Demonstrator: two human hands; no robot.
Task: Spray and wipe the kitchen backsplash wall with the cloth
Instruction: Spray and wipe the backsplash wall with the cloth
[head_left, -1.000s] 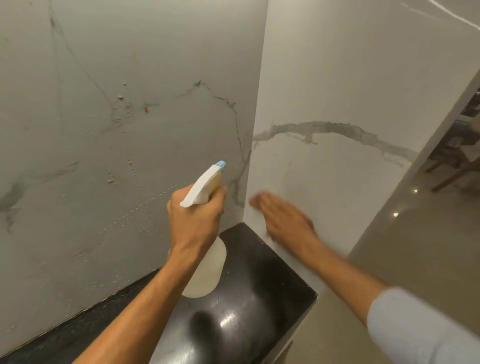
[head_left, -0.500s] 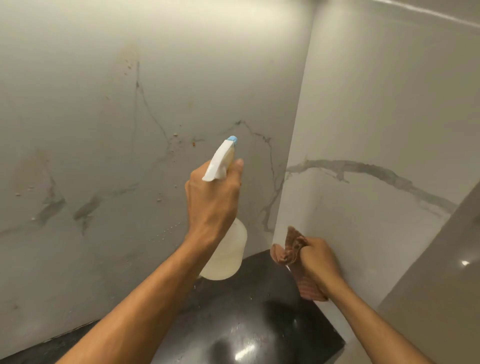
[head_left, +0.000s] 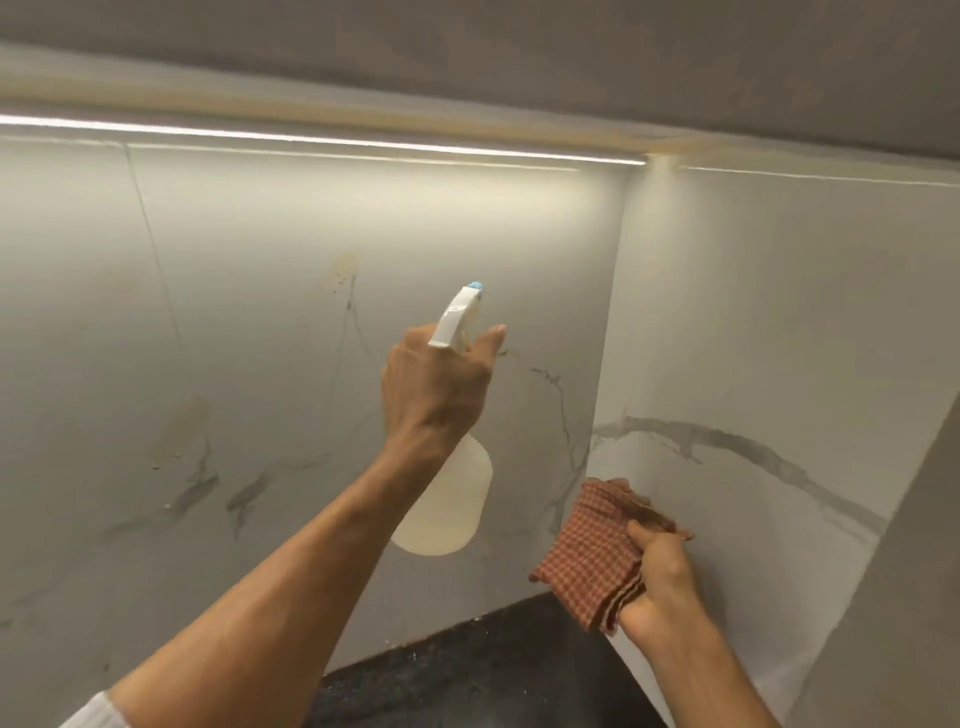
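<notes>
Marble backsplash (head_left: 260, 312), spray bottle (head_left: 449, 499), cloth (head_left: 592, 556)

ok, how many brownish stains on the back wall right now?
2 clear ones: a stain high up, just left of the spray bottle nozzle, and a larger stain lower left. The left hand and its arm may hide more.

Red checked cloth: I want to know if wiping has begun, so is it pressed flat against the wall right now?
No, the red checked cloth is bunched, folded, in the right hand, held off the grey marble wall.
</notes>
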